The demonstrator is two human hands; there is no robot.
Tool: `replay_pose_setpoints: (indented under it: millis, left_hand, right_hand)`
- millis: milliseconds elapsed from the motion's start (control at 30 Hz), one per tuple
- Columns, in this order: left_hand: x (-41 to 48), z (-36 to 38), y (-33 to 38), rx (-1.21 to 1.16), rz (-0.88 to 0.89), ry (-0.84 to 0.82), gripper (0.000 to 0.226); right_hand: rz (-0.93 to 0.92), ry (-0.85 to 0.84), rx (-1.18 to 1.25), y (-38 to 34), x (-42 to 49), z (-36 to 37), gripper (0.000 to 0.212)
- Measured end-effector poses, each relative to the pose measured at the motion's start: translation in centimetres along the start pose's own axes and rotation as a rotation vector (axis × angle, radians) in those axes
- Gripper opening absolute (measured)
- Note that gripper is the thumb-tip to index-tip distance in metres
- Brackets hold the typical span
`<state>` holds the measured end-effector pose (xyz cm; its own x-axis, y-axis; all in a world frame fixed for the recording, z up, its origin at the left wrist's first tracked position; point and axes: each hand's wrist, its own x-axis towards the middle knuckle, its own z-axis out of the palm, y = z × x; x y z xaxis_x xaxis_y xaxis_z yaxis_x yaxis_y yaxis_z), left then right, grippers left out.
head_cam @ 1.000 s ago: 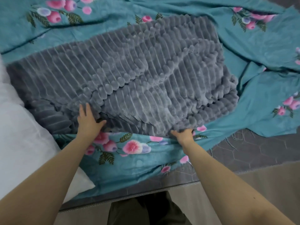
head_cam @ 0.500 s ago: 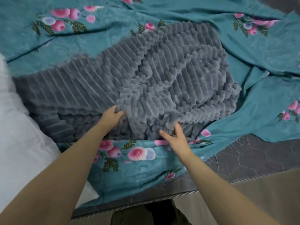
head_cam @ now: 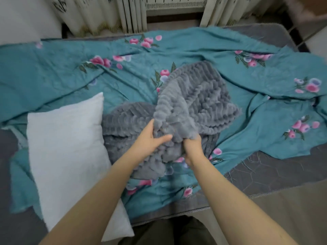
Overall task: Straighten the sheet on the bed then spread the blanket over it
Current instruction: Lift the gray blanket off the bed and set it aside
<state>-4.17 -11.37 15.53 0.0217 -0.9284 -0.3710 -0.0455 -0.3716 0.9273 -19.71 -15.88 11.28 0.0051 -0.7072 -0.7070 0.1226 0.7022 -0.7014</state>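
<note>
Head view: my left grip (head_cam: 150,138) and right grip (head_cam: 192,147) both clutch the blanket (head_cam: 194,96), bunched mid-bed on the sheet (head_cam: 123,82). Recommended: lift it clear first, since the sheet lies creased and skewed, baring the mattress (head_cam: 265,170). Blanket: grey, plush, ribbed. Sheet: thin, teal, floral.

I cannot see the fingers of the right hand (head_cam: 192,149), buried in the blanket (head_cam: 194,96); the sheet (head_cam: 53,68) runs past both side edges.
</note>
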Motion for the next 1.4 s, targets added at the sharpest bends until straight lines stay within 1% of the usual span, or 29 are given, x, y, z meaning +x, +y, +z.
replay_pose_setpoints:
  millis: [100,133,200,267,333,433,500,567,600,667,767,800,833,867,900,933,967,1000,1033,1067,1100,1167,1200,1233,1267,1300,1333,1367,1400]
  left_hand:
    - [-3.4,-1.3,-4.3,0.417,-0.039,-0.018,0.079]
    - [-4.9,-2.1,-6.4,0.507,-0.092,-0.029,0.088]
    - [-8.2,-4.2,-10.6,0.653,-0.308,-0.088,0.099]
    - [-11.4,-6.4,-14.2,0.763,-0.517,-0.131,0.099]
    - [-13.3,-8.2,-16.0,0.746,-0.566,-0.051,0.091]
    - [-13.6,-9.5,-16.0,0.581,-0.534,0.169,0.084]
    - [-13.0,-9.1,-14.8,0.386,-0.493,0.204,0.088]
    - [-12.0,-7.8,-12.9,0.178,-0.378,0.192,0.103]
    - [-11.3,-6.9,-11.8,0.138,-0.315,0.186,0.113]
    - [-9.6,-4.8,-9.5,0.203,-0.209,0.184,0.131]
    - [-6.1,-1.9,-6.0,0.433,-0.117,0.23,0.148]
    - [-5.0,-1.3,-4.9,0.486,-0.127,0.271,0.146]
    - [-3.7,-0.9,-3.8,0.553,-0.153,0.289,0.134]
    - [-2.5,-0.6,-2.9,0.651,-0.191,0.265,0.108]
    - [-1.4,-0.3,-1.8,0.749,-0.216,0.202,0.075]
    - [-0.7,0.1,-0.6,0.792,-0.235,0.131,0.047]
    - [-0.2,0.4,0.6,0.786,-0.219,0.112,0.033]
    - [0.1,0.8,1.7,0.763,-0.173,0.141,0.029]
    - [0.3,1.2,3.2,0.697,-0.123,0.202,0.028]
    - [0.2,1.7,5.2,0.613,-0.089,0.261,0.03]
    - [-0.2,2.7,7.7,0.538,-0.033,0.288,0.033]
    - [-1.3,5.0,12.8,0.414,0.101,0.243,0.043]
    - [-1.9,6.3,15.0,0.345,0.144,0.181,0.042]
    - [-2.7,7.9,16.9,0.276,0.176,0.111,0.038]
    - [-3.4,9.3,18.3,0.237,0.203,0.072,0.037]
    - [-3.9,10.3,19.3,0.233,0.238,0.063,0.041]
    - [-4.4,10.9,19.8,0.217,0.26,0.062,0.046]
    - [-4.6,11.1,19.8,0.153,0.265,0.04,0.045]
    - [-4.8,10.8,19.4,0.045,0.26,-0.006,0.039]
  right_hand:
    - [-0.018,0.038,0.167,-2.5,-2.0,-1.9,0.029]
    - [-0.047,0.036,0.201,-3.6,-2.9,-2.3,0.03]
    - [-0.142,0.039,0.238,-6.5,-4.6,-2.4,0.034]
    - [-0.248,0.026,0.321,-10.3,-6.4,-2.2,0.036]
    - [-0.31,0.001,0.442,-14.2,-8.2,-2.2,0.035]
    - [-0.395,-0.086,0.567,-18.2,-10.7,-3.2,0.029]
    - [-0.447,-0.14,0.667,-19.0,-11.6,-3.7,0.038]
    - [-0.426,-0.133,0.601,-18.4,-12.3,-3.7,0.051]
    - [-0.404,-0.101,0.536,-17.8,-12.7,-3.5,0.053]
    - [-0.331,-0.074,0.457,-16.1,-13.3,-3.7,0.052]
    - [-0.225,-0.062,0.323,-13.4,-13.8,-5.1,0.043]
    - [-0.206,-0.087,0.286,-12.8,-14.0,-5.6,0.043]
    - [-0.195,-0.124,0.267,-12.3,-14.3,-6.3,0.045]
    - [-0.198,-0.164,0.272,-12.0,-14.6,-7.0,0.046]
    - [-0.225,-0.173,0.271,-11.8,-14.8,-7.8,0.047]
    - [-0.274,-0.149,0.243,-11.6,-14.7,-8.5,0.045]
    - [-0.334,-0.065,0.151,-11.5,-14.6,-9.2,0.043]
    - [-0.394,0.039,0.025,-11.5,-14.5,-9.8,0.048]
    - [-0.438,0.12,-0.102,-11.4,-14.4,-10.3,0.062]
    - [-0.451,0.158,-0.216,-11.2,-14.4,-10.5,0.082]
    - [-0.452,0.148,-0.329,-10.9,-14.6,-10.6,0.103]
    - [-0.463,0.063,-0.638,-9.9,-14.9,-9.3,0.136]
    - [-0.487,0.035,-0.783,-9.2,-14.7,-8.2,0.146]
    - [-0.514,0.036,-0.865,-8.6,-14.6,-7.1,0.15]
    - [-0.521,0.058,-0.809,-8.4,-14.5,-6.0,0.142]
    - [-0.535,0.112,-0.649,-8.6,-14.4,-5.0,0.122]
    - [-0.561,0.169,-0.5,-9.2,-14.1,-4.6,0.092]
    - [-0.591,0.205,-0.422,-10.1,-13.9,-4.4,0.063]
    - [-0.615,0.236,-0.451,-11.0,-13.6,-4.3,0.042]
